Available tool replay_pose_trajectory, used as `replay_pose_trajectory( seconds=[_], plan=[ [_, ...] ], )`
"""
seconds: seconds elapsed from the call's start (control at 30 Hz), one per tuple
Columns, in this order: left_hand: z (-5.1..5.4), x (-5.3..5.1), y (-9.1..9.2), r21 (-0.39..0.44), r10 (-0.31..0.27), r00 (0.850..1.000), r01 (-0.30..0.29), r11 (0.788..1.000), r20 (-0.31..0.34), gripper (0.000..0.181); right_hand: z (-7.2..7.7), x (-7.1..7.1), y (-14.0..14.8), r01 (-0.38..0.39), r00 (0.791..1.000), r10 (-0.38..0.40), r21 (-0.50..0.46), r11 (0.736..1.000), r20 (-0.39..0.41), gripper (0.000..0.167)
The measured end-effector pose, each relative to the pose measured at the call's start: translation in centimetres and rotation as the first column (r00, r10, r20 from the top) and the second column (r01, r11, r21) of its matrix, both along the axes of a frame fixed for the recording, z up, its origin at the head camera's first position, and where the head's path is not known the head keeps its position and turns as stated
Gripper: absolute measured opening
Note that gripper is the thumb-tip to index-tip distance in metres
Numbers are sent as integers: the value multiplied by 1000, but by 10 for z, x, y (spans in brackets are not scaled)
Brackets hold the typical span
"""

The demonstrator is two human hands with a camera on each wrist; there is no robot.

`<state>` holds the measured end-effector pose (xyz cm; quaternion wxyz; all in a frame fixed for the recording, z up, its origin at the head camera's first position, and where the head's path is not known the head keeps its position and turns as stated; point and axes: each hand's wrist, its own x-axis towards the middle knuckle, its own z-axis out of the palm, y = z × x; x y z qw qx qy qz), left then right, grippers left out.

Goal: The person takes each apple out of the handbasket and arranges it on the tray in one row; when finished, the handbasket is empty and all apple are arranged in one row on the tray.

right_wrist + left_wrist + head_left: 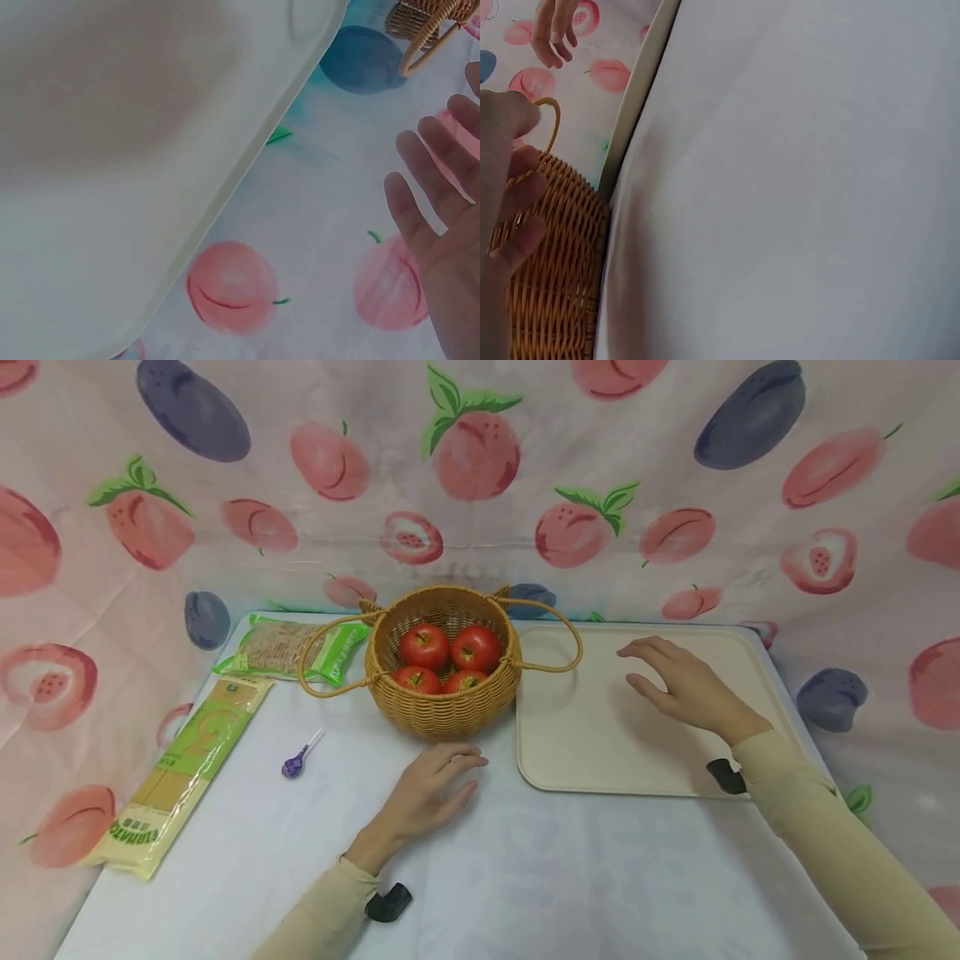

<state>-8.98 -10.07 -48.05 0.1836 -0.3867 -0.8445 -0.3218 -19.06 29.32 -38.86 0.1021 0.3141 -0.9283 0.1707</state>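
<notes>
In the head view my left hand [429, 795] hovers just in front of a wicker basket [442, 714], its fingers loosely bent and holding nothing. Several red apples [424, 647] lie inside the basket, whose two loop handles [558, 668] stick out left and right. My right hand [682, 685] is above a cream tray [585, 727], fingers extended, with its shadow on the tray. From the right wrist, the fingers [442, 169] look spread and bear nothing. The left wrist view shows the left fingers [525, 191] in front of the woven basket side [555, 262].
A purple-wrapped lollipop [294, 765] lies left of the basket. Along the table's left edge is a long yellow-green pack of noodles [187, 760]. Behind it rests a clear-and-green bag [281, 647] of brownish food. Fruit-print cloth [480, 535] hangs behind the white table.
</notes>
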Motion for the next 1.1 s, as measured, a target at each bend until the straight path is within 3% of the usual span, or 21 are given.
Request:
replay_pose_trajectory(
  seconds=[0.27,0.5,0.73,1.1],
  plan=[
    [-6,-4,15,-88,-22,997,28,996,71,37,6,-6,-10,-36,999,36,3,999,5,35],
    [-13,-9,34,-92,-54,993,65,994,109,31,15,-13,-23,-105,994,105,-10,994,-18,35],
    [-19,-8,52,-126,-74,978,100,987,195,30,24,-19,-38,-146,989,146,-14,989,-24,36],
    [-27,-6,58,-169,-55,975,93,981,215,27,36,-34,-66,-264,963,262,-29,964,-59,32]
  ],
)
